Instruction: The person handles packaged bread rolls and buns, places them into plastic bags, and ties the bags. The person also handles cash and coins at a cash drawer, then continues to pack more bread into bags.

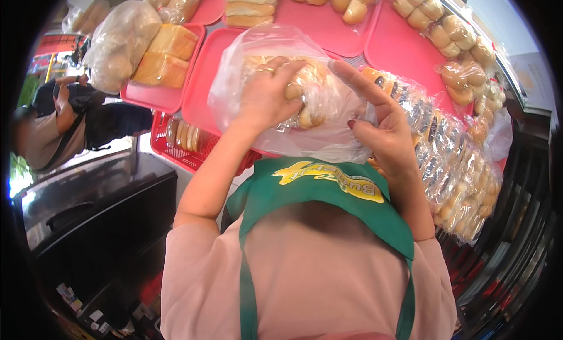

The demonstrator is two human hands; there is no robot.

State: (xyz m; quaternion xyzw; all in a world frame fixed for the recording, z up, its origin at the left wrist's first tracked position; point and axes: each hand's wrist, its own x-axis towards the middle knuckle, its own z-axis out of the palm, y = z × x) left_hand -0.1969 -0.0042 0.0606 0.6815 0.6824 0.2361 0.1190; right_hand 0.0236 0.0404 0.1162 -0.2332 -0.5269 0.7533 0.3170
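A large translucent plastic bag [224, 89] lies on a pink tray [200, 91] in front of me. In its mouth is a clear-wrapped pack of bread rolls [308, 91]. My left hand [272, 94] rests on this pack, fingers bent over its top and a ring on one finger. At the right side of the bag is my right hand [382, 120], its index finger stretched along the film and its thumb bent inward. Whether the right hand pinches the film cannot be told.
Square loaves [162, 61] and a bagged bundle [121, 45] lie at the left. Wrapped filled buns [440, 137] crowd the right, beside packs of round rolls [457, 32]. A red basket [176, 155] holds more buns. A person [66, 120] stands beyond the counter at left.
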